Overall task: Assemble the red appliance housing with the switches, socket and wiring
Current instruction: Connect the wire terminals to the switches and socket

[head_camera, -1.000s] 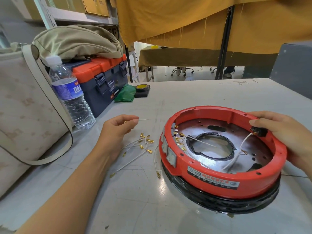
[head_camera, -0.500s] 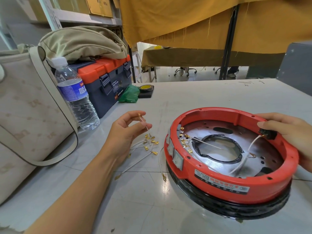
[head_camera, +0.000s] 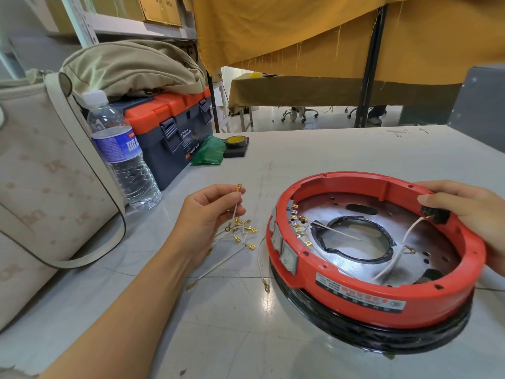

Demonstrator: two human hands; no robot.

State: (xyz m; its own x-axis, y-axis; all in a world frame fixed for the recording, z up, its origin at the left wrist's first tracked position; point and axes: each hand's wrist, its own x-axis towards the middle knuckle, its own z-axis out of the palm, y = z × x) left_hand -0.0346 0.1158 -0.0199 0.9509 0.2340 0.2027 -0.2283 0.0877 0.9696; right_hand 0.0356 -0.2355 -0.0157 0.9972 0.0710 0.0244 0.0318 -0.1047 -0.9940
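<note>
Two switches (head_camera: 284, 248) were already seated in the housing's (head_camera: 382, 302) front wall, and brass terminals (head_camera: 299, 224) crowded behind them, some with white leads on. The socket (head_camera: 435, 214) sat at the far-right rim with one white wire hanging from it. So I judged the job roughly midway: parts in, wiring unfinished.

My left hand (head_camera: 207, 214) pinched one white wire (head_camera: 235, 207) between thumb and fingers, its brass clip pointing up. A loose bunch of wires (head_camera: 240, 236) lay on the table (head_camera: 300, 149) just left of the housing, waiting.

My right hand (head_camera: 470, 212) gripped the far-right rim, thumb pressing by the socket.

The housing sat on a black ring (head_camera: 369, 337), right of centre, open side up, shiny metal plate (head_camera: 426, 242) inside with a big central hole.
</note>
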